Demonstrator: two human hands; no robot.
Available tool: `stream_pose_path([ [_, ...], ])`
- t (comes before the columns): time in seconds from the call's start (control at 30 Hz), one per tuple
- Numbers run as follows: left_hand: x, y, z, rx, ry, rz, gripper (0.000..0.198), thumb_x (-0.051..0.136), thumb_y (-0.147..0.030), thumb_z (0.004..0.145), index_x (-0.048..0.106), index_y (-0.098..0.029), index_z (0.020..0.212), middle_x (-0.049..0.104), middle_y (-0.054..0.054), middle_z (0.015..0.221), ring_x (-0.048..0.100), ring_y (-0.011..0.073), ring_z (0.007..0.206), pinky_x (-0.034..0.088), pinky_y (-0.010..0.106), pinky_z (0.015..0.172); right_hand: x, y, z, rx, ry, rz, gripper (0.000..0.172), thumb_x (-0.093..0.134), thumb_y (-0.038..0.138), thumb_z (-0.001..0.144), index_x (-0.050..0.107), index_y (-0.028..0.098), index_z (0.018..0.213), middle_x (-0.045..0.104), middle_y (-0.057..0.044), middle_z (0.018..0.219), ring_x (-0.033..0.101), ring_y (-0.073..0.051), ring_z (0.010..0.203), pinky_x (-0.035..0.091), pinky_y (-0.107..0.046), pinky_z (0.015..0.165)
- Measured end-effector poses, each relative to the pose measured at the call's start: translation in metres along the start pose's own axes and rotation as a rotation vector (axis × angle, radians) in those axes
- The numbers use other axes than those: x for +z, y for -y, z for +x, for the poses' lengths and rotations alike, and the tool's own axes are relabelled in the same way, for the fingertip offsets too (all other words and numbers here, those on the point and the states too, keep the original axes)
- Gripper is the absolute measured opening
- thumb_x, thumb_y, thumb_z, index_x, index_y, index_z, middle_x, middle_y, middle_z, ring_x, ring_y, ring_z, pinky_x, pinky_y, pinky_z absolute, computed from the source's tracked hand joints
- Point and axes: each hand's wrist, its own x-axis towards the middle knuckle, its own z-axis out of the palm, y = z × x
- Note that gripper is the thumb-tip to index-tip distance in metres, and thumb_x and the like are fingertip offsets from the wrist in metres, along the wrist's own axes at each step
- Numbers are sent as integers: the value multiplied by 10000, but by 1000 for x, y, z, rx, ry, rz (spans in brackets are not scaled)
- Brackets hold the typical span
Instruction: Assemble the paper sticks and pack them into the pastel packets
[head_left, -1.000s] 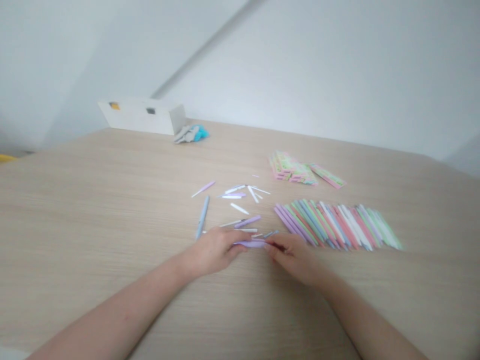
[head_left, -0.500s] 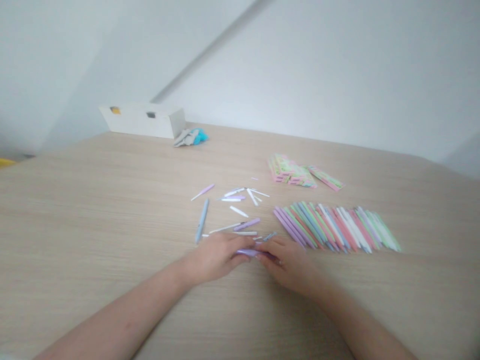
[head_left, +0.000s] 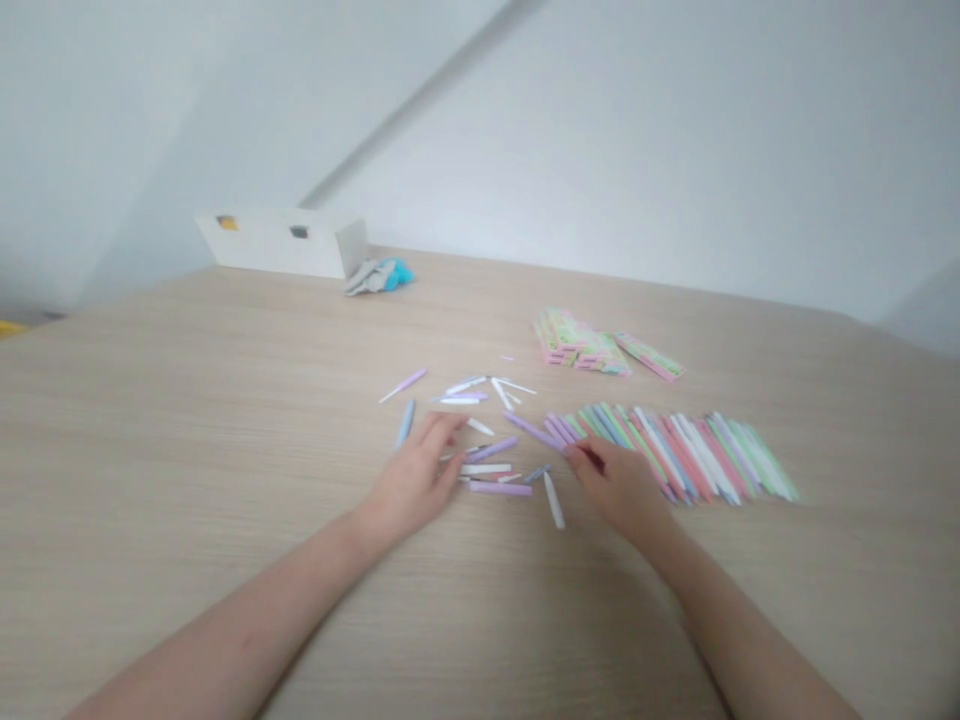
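My left hand (head_left: 411, 480) rests open on the wooden table (head_left: 187, 420), fingers spread, its fingertips next to a pale blue stick (head_left: 406, 422). Just right of that hand lie a lilac paper stick (head_left: 499, 488) and a white stick (head_left: 485, 468). My right hand (head_left: 615, 490) pinches a thin dark red stick (head_left: 591, 457) at the left end of a fanned row of pastel sticks (head_left: 690, 455). Another white stick (head_left: 553, 500) lies beside that hand. Several short white and lilac pieces (head_left: 480, 390) are scattered farther up.
A stack of pink and green paper strips (head_left: 577, 342) lies behind the row, with one loose strip (head_left: 649, 356) beside it. A white box (head_left: 281, 245) and a grey and turquoise cloth (head_left: 377, 276) stand at the far edge, against a white wall.
My hands have moved apart. The lilac stick they held together now lies on the table, and a white stick has appeared below my right hand. The left end of the row looks shifted.
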Motion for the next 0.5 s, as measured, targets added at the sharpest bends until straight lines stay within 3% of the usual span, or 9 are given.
stream_pose_path([
  [0.23,0,-2,-1,4,55,-3,310,426,-144,860,463,-206,1161,523,70,1099,560,157,877,483,306,808,-2,5,-1,102,70,-288,291,417,316,892,645,155,809,687,-96,724,630,-216,671,316,-278,561],
  [0.5,0,-3,-1,-10,160,71,241,431,-154,849,540,-190,1061,553,61,1000,566,168,849,469,290,764,3,4,-5,126,199,-390,256,457,328,868,622,160,768,693,-125,747,656,-239,714,354,-284,562],
])
